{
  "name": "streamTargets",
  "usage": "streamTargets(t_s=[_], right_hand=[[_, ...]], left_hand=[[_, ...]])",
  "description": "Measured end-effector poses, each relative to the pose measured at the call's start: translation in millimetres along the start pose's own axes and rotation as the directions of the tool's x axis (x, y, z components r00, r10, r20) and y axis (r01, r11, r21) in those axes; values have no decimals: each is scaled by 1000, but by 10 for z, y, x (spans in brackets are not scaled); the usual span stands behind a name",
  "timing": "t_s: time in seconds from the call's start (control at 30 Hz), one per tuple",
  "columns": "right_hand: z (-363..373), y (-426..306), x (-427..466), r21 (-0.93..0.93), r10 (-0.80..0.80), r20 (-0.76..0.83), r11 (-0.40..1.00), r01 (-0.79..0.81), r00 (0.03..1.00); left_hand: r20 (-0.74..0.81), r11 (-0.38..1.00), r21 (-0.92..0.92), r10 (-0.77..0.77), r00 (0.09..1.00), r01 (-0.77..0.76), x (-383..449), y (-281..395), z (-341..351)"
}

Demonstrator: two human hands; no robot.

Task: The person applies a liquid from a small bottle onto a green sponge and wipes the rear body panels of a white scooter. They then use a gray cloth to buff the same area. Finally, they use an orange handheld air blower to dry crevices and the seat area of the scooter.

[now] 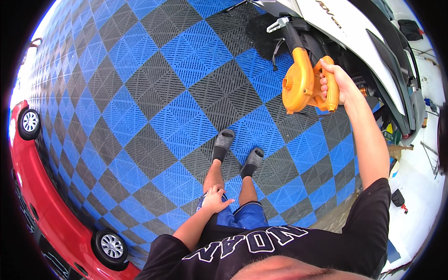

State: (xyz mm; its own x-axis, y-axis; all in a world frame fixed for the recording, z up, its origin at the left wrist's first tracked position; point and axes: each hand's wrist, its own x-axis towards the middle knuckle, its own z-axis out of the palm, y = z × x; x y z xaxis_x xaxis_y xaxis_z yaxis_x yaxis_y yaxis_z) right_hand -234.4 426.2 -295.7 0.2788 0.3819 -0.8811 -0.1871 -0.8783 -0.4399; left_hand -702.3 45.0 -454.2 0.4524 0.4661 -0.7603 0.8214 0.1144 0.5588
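My right hand (336,81) grips the rear handle of an orange electric blower (297,85), fingers wrapped around it. The blower's black nozzle (293,36) points up the picture, along the lower side of a white and black motor scooter (353,38). Beside the nozzle's tip a silver metal lever or bracket (278,25) shows on the scooter. My left hand (213,200) rests on my leg at the hem of the blue shorts (241,215), fingers spread and holding nothing. A dark cord (312,114) runs beneath the blower's body.
Blue and black slotted floor tiles (225,87) spread around my feet, with a dark wet-looking patch (264,35) near the scooter. A loose cable connector (275,66) hangs from the scooter. To the left stands a red car (52,189). Along the right is a white wall (416,168).
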Motion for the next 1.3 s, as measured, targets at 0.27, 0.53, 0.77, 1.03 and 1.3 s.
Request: streamTargets(t_s=[0.27,0.53,0.77,1.03,1.3], right_hand=[[189,22,-16,-39,107,43,994,-106,993],[419,-148,-23,-16,-23,-22,1000,23,999],[561,-570,153,-21,16,26,1000,-16,1000],[823,-510,281,-2,10,47,1000,-10,999],[1090,-885,330,127,-156,7,980,154,988]], left_hand=[[10,999,-43,-33,999,33,24,11,-129],[4,998,-54,-18,1000,18,42,-54,-168],[38,999,-41,-30,999,32,53,-65,-207],[36,994,-86,-64,997,67,54,-44,-296],[-4,987,-140,-76,997,75,66,-35,-275]])
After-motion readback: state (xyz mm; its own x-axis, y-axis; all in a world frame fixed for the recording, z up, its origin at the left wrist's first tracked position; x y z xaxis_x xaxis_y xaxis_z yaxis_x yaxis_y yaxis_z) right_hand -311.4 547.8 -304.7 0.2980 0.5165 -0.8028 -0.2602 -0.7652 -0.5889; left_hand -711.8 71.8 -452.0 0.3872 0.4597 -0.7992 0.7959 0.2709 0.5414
